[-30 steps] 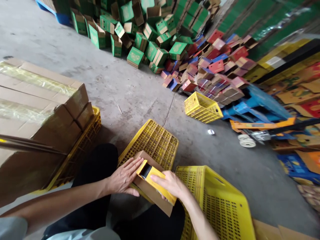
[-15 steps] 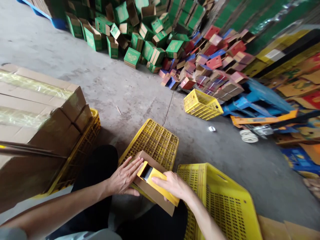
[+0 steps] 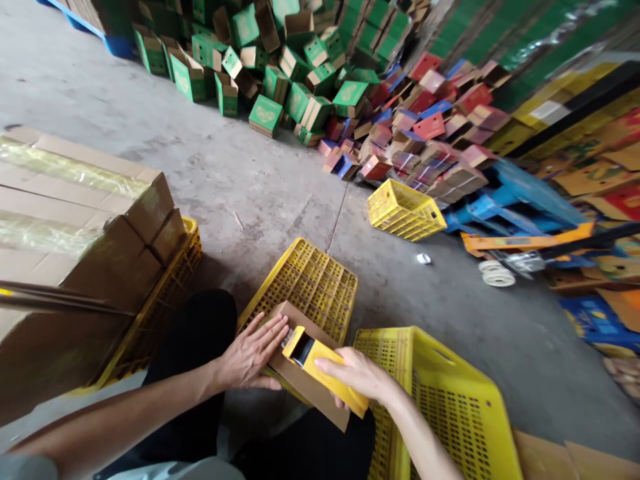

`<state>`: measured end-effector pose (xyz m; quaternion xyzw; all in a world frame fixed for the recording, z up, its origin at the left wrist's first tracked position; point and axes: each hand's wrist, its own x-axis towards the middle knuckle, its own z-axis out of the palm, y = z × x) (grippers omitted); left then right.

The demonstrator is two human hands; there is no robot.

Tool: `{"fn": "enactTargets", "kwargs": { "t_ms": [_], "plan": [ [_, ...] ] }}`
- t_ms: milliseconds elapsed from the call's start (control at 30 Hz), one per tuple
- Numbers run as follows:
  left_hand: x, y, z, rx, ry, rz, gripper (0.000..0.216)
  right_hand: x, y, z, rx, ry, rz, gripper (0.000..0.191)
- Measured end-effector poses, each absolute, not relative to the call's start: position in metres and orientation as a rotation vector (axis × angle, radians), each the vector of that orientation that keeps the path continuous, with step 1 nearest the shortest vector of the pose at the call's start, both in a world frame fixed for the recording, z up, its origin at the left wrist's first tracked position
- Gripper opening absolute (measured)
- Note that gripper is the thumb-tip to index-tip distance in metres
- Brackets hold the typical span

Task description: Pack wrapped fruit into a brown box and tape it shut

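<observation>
My left hand (image 3: 253, 353) lies flat with fingers stretched over the near-left end of a narrow brown cardboard box (image 3: 305, 383). In my right hand (image 3: 357, 373) is a yellow tape dispenser (image 3: 327, 370) with a dark opening near its front. Its front end sits over the box top, just right of my left fingertips; a small shiny strip shows between them. The box slants across an upturned yellow plastic crate (image 3: 315, 283), its lower end reaching my dark-clothed leg.
Taped cartons (image 3: 75, 220) stand on another yellow crate (image 3: 175, 287) at left. A yellow crate (image 3: 450, 400) is close at right, a smaller one (image 3: 405, 210) beyond. Green boxes (image 3: 265, 115), reddish boxes (image 3: 427, 127) and a blue pallet jack (image 3: 515, 200) lie farther back.
My right hand has drawn the tape dispenser slightly right and down, away from my left fingertips, along the box. My left hand and the box stay in place.
</observation>
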<state>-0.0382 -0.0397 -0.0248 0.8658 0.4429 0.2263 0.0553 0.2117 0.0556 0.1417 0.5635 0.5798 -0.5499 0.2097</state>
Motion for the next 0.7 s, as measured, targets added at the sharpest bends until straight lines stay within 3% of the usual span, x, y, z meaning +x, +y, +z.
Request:
{"fn": "enactTargets", "kwargs": {
  "t_ms": [167, 300, 467, 700],
  "plan": [
    [-0.037, -0.040, -0.024, 2.591, 1.335, 0.673, 0.115, 0.215, 0.058, 0.137, 1.541, 1.526, -1.665, 0.045],
    [-0.034, -0.038, -0.020, 2.560, 1.265, 0.662, 0.113, 0.215, 0.055, 0.136, 1.604, 1.600, -1.532, 0.053],
    [-0.031, -0.036, -0.019, 2.582, 1.206, 0.630, 0.114, 0.217, 0.055, 0.140, 1.586, 1.777, -1.385, 0.048],
    [-0.031, -0.036, -0.021, 2.618, 1.216, 0.610, 0.112, 0.231, 0.050, 0.141, 1.454, 1.658, -1.686, 0.064]
  ]
}}
